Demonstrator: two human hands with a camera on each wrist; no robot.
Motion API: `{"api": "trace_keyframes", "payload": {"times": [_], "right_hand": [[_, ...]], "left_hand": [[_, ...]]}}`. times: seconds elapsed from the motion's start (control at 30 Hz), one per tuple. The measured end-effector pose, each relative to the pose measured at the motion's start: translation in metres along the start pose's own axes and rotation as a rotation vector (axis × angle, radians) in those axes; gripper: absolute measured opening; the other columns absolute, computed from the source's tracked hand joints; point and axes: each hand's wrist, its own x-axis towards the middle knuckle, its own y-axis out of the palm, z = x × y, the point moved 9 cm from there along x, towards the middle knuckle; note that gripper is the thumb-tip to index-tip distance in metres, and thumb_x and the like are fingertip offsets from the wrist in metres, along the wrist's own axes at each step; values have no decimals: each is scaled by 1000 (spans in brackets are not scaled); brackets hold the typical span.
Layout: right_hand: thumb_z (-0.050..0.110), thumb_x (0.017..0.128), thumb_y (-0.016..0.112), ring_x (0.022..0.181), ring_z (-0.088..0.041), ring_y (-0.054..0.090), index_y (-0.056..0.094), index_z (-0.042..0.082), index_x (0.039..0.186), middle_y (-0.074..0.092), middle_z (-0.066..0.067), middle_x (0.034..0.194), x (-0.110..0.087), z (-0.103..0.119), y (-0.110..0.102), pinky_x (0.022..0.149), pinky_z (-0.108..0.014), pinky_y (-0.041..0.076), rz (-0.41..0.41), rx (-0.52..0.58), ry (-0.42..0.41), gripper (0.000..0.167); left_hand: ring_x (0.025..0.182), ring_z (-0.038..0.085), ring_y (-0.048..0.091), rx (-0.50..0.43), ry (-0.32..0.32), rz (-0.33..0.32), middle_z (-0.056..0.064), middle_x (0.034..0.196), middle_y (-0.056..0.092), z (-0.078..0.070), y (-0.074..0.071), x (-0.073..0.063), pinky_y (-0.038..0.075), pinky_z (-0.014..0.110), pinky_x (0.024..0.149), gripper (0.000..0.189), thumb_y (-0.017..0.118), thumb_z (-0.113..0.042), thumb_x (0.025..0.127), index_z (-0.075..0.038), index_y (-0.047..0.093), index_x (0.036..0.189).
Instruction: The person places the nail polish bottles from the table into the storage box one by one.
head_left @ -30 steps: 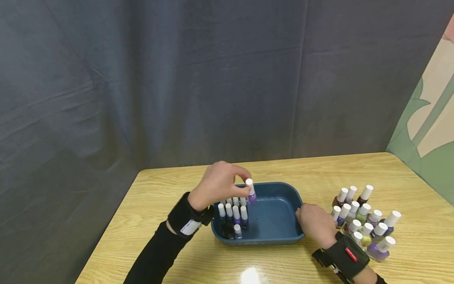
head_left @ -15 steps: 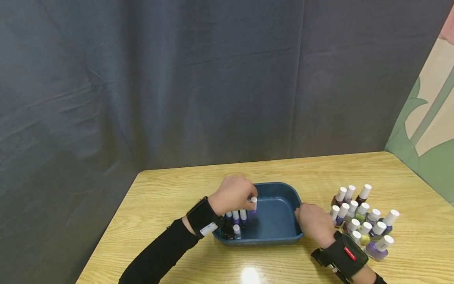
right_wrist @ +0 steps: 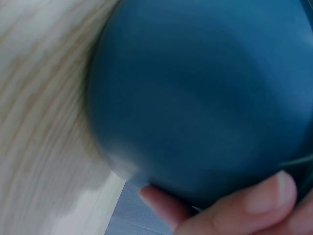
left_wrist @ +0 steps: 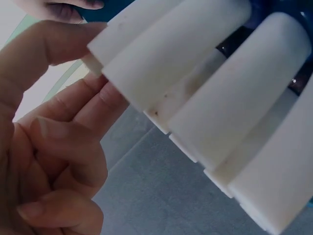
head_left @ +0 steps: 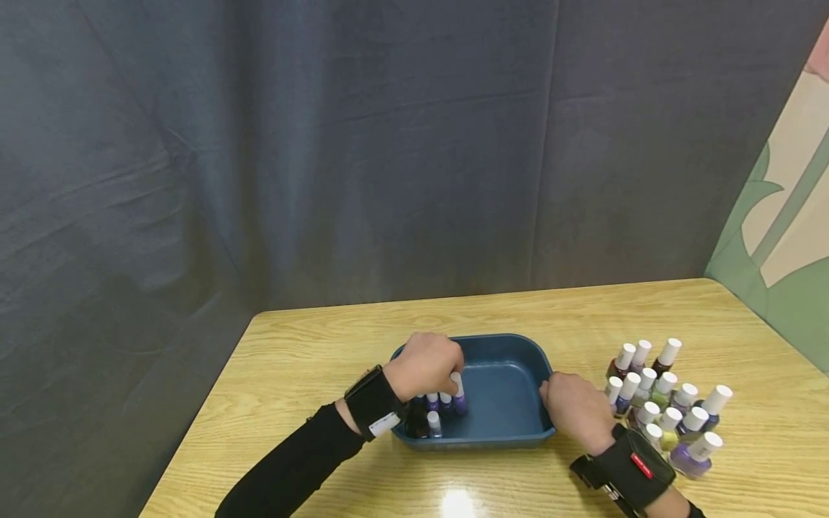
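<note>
In the head view, my left hand [head_left: 424, 367] pinches the white cap of a purple nail polish bottle [head_left: 460, 404], upright inside the blue tray [head_left: 479, 440]. It stands at the right end of a row of nail polish bottles [head_left: 434, 424] in the tray's left part; the hand hides some of them. The left wrist view shows white caps [left_wrist: 234, 98] side by side, with fingers [left_wrist: 44, 49] at the endmost one. My right hand [head_left: 576, 406] grips the tray's right rim. In the right wrist view, its fingertips [right_wrist: 264, 196] hold the edge beside the tray's wall [right_wrist: 195, 98].
Right of the right hand, several white-capped nail polish bottles [head_left: 667, 410] stand in a cluster, purple, yellow, green and dark red among them. The wooden table [head_left: 291, 374] ends at a grey curtain [head_left: 414, 180] behind. Bare tray floor [head_left: 505, 396] shows in the tray's right part.
My left hand has lowered the purple nail polish bottle from above the tray to beside the others in it. The right hand has stayed on the rim.
</note>
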Motion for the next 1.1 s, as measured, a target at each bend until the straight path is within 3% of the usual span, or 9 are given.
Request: {"api": "trace_keyframes", "payload": {"times": [0.1, 0.37, 0.57, 0.7, 0.73, 0.8, 0.97, 1.03, 1.1], "right_hand": [[17, 91, 45, 53, -24, 54, 53, 7, 60, 54, -10, 60, 0, 1, 0, 44, -38, 37, -9, -1, -9, 34], [16, 91, 45, 53, -26, 54, 53, 7, 60, 55, -11, 60, 0, 2, -1, 43, -39, 37, -32, -6, -24, 33], [16, 91, 44, 51, -25, 53, 51, 7, 59, 53, -10, 59, -1, 3, -2, 43, -38, 36, -37, -1, -32, 34], [16, 91, 43, 52, -24, 53, 51, 7, 59, 53, -10, 59, -1, 2, -1, 43, -38, 36, -16, 4, -16, 35], [17, 91, 43, 52, -24, 53, 51, 7, 59, 53, -10, 60, -1, 2, -1, 43, -38, 36, -9, 5, -11, 35], [17, 91, 43, 52, -24, 53, 51, 7, 59, 53, -10, 60, 0, 1, 0, 43, -38, 36, 2, 7, -2, 35], [17, 92, 42, 52, -24, 51, 51, 8, 58, 52, -9, 59, -1, -1, 1, 44, -37, 35, 21, 13, 14, 36], [17, 92, 42, 52, -24, 51, 50, 8, 58, 51, -9, 59, -1, -1, 1, 44, -36, 35, 16, 14, 11, 36], [16, 92, 42, 51, -23, 50, 50, 8, 58, 50, -9, 58, -1, 0, 0, 43, -36, 34, 9, 12, 5, 36]], "left_hand": [[49, 6, 20, 14, 2, 13, -9, 53, 19, 0, 3, 0, 14, 22, 49, 43, 74, -29, 76, -23, 39, 52], [52, 7, 21, 41, 7, 19, -9, 54, 23, 0, 5, -1, 16, 23, 51, 37, 73, -28, 77, -23, 43, 56], [52, 8, 15, 19, 15, 11, -7, 55, 16, 0, 3, -2, 11, 24, 52, 44, 71, -26, 79, -22, 34, 54], [55, 4, 42, -40, -38, 28, -11, 60, 52, 7, -3, -4, 29, 17, 50, 15, 71, -29, 79, -21, 64, 68], [61, 4, 49, -69, -59, 20, -10, 70, 61, 11, -7, -6, 35, 18, 52, 8, 70, -29, 79, -21, 69, 78], [78, 8, 59, -143, -117, -34, -6, 93, 69, 21, -18, -10, 45, 23, 63, 18, 68, -29, 82, -20, 71, 97], [86, 18, 62, -400, -344, -321, 4, 98, 68, 60, -45, -38, 48, 31, 72, 20, 56, -26, 91, -10, 65, 101], [79, 20, 61, -438, -445, -403, 7, 94, 65, 75, -44, -53, 47, 32, 67, 23, 51, -27, 94, -7, 61, 101], [69, 19, 58, -446, -533, -425, 9, 89, 63, 88, -33, -65, 44, 30, 59, 26, 46, -28, 96, -4, 57, 101]]}}
